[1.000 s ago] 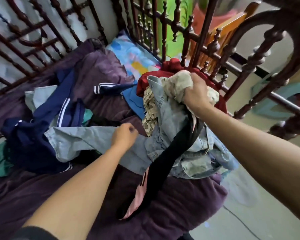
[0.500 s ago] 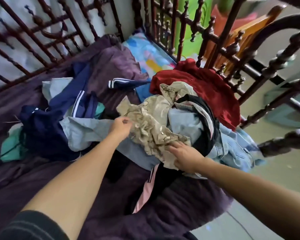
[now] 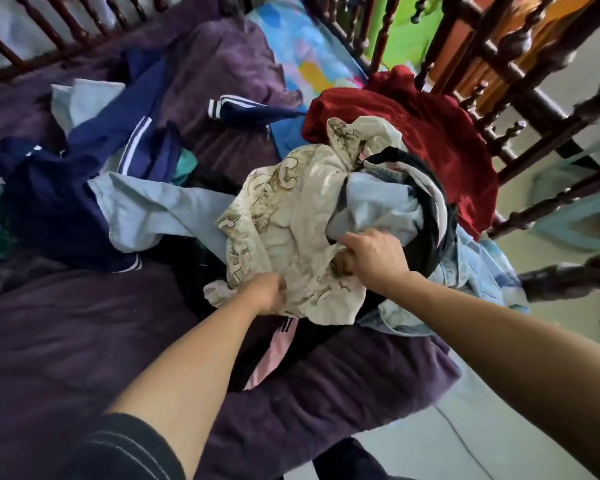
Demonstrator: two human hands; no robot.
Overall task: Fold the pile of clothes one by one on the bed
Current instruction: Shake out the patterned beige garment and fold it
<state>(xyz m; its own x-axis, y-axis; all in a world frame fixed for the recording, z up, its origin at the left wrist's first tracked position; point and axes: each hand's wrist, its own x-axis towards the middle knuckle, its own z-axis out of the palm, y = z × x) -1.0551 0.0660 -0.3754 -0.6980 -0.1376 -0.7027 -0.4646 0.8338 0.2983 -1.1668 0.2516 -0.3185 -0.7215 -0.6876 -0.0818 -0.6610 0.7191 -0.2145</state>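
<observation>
Both hands, left hand (image 3: 269, 294) and right hand (image 3: 371, 258), clamped on cream printed garment (image 3: 291, 216); pile (image 3: 413, 188) beyond them unfolded, nothing folded yet.

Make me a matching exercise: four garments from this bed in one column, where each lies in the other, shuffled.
1. cream patterned cloth
2. dark red garment
3. navy white-striped jacket
4. pale blue long-sleeved shirt

A. against the wooden railing
B. gripped by left hand and right hand
C. far left of the pile
D. sleeve stretched between navy and cream pieces

Pairs: 1-B, 2-A, 3-C, 4-D
</observation>
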